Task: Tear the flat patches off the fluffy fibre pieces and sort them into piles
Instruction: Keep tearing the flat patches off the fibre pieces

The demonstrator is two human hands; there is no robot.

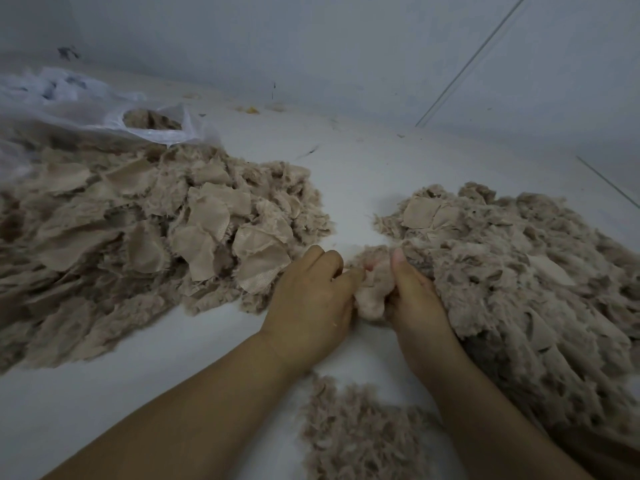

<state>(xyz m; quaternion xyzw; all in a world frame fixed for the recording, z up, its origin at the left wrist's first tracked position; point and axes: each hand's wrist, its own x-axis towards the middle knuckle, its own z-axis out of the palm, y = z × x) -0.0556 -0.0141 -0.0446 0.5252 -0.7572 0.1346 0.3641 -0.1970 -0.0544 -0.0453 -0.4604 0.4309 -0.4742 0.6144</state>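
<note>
Between my hands is one tan fluffy fibre piece (372, 289), held over the white surface. My left hand (311, 299) pinches its left edge with curled fingers. My right hand (412, 292) grips its right side, thumb pointing up. A large pile on the left (145, 237) mixes fluffy pieces with many flat tan patches facing up. A second large pile on the right (519, 271) is mostly fluffy, with a flat patch or two near its top. A small fluffy heap (360, 431) lies near the front between my forearms.
A clear plastic bag (104, 109) holding more tan fibre lies at the back left, partly over the left pile. A pale wall (346, 46) rises behind the white surface (363, 174). Small scraps and yellow bits dot the surface by the wall.
</note>
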